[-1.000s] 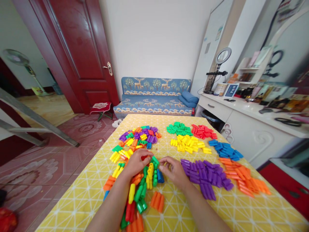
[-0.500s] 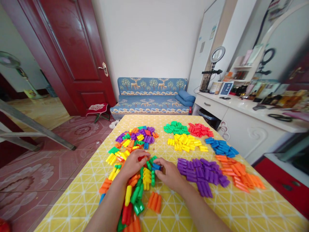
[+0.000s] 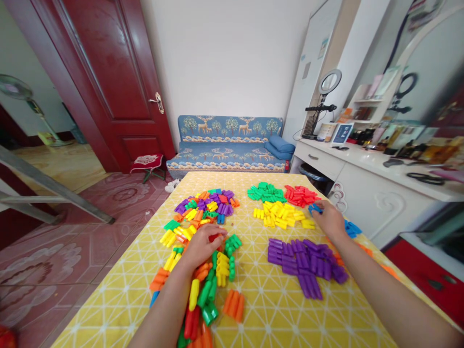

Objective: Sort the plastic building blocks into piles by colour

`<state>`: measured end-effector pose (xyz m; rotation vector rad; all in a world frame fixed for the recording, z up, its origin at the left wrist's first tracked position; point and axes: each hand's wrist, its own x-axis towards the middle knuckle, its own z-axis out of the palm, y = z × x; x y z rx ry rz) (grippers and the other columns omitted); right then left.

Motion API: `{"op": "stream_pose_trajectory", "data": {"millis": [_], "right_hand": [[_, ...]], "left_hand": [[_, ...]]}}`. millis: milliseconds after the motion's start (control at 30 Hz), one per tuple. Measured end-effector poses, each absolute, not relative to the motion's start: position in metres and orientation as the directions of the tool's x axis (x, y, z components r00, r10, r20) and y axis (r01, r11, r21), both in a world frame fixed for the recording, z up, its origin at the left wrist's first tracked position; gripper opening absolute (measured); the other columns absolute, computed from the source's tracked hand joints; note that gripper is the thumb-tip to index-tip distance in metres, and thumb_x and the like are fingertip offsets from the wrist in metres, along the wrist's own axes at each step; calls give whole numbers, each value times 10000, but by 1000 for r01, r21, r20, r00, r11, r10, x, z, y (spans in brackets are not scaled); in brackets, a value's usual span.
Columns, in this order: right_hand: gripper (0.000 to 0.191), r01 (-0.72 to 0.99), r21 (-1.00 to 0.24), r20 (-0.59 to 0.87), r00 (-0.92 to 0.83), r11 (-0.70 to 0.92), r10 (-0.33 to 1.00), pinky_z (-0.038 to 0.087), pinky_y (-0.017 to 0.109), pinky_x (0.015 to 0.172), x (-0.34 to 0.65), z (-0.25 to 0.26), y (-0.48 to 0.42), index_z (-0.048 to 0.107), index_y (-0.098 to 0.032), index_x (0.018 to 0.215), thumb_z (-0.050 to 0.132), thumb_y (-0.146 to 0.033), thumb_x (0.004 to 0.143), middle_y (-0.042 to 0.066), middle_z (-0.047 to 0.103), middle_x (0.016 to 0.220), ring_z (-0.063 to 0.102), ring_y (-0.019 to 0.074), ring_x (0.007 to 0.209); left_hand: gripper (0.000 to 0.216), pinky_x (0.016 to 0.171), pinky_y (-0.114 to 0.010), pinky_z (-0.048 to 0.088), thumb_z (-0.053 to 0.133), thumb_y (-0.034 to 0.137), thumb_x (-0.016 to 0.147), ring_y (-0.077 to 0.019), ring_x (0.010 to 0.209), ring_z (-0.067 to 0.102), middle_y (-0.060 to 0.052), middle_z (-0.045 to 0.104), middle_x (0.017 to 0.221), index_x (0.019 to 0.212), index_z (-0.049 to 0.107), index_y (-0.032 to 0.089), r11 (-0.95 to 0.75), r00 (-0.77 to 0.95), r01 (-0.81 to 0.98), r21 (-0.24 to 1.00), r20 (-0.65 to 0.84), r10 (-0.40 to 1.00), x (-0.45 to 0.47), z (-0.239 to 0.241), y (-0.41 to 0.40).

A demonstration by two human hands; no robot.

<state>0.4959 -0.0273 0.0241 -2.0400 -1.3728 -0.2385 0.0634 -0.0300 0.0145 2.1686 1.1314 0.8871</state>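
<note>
My left hand [image 3: 206, 245] is closed over the mixed plastic blocks on the left, with a red block [image 3: 214, 237] showing between its thumb and fingers. Beside it lie green blocks [image 3: 232, 245], a yellow block [image 3: 222, 268] and, nearer me, an orange block [image 3: 234, 305]. My right hand [image 3: 329, 220] reaches far right, its fingers pinched round a blue block [image 3: 314, 209] at the edge of the blue pile [image 3: 353, 228]. The hand and wrist hide most of that pile and part of the orange one [image 3: 365, 250].
Sorted piles of green [image 3: 266, 192], red [image 3: 300, 195], yellow [image 3: 279, 214] and purple [image 3: 308, 261] blocks lie on the yellow patterned tablecloth [image 3: 271, 319]. A mixed heap [image 3: 206, 203] sits at the back left. A white dresser [image 3: 384, 188] stands to the right, a blue sofa [image 3: 224, 153] beyond the table.
My right hand has moved from beside the left hand out to the blue pile, carrying a blue block. The left hand has stayed almost where it was.
</note>
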Motion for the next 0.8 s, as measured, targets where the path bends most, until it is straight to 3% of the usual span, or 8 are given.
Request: {"op": "stream_pose_trajectory", "data": {"millis": [67, 133, 400, 500, 700, 800], "right_hand": [[312, 932, -246, 422, 349, -265, 837, 471, 312, 722, 516, 23, -24, 678, -155, 1019, 543, -196, 741, 130, 705, 977, 653, 244, 873], [306, 956, -172, 357, 285, -238, 889, 469, 299, 714, 526, 22, -21, 703, -165, 985, 544, -158, 724, 117, 714, 961, 658, 238, 865], [190, 969, -162, 262, 224, -186, 939, 465, 256, 659, 535, 21, -18, 730, -204, 862, 586, -204, 737, 48, 732, 840, 663, 187, 753], [190, 977, -110, 287, 209, -185, 935, 457, 286, 699, 533, 25, -25, 735, -190, 885, 603, -244, 759, 88, 712, 915, 645, 220, 831], [166, 955, 133, 270, 224, -267, 937, 438, 326, 694, 519, 32, -41, 748, -181, 782, 583, -196, 783, 132, 674, 918, 594, 293, 951], [181, 953, 90, 308, 249, -289, 918, 448, 340, 711, 497, 37, -44, 746, -176, 816, 567, -197, 801, 140, 669, 928, 594, 300, 958]], "left_hand": [[249, 971, -376, 447, 572, 268, 823, -229, 1067, 609, -68, 708, 1072, 991, 752, 234, -504, 430, 494, 708, 305, 850, 63, 14, -30], [247, 975, -376, 445, 573, 274, 824, -230, 1069, 608, -69, 708, 1070, 987, 753, 233, -501, 427, 493, 711, 304, 852, 63, 15, -31], [255, 970, -383, 449, 571, 311, 831, -234, 1063, 611, -71, 706, 1070, 993, 754, 239, -497, 422, 502, 708, 302, 855, 63, 15, -31], [262, 966, -382, 452, 568, 321, 835, -233, 1062, 612, -76, 703, 1078, 1001, 752, 234, -499, 427, 503, 706, 299, 854, 63, 15, -31], [252, 959, -378, 458, 570, 322, 836, -230, 1043, 617, -72, 708, 1062, 985, 754, 237, -511, 428, 493, 704, 315, 847, 63, 14, -30], [259, 966, -389, 455, 569, 323, 833, -234, 1052, 613, -74, 708, 1067, 995, 752, 239, -512, 429, 495, 702, 314, 847, 63, 12, -29]]}}
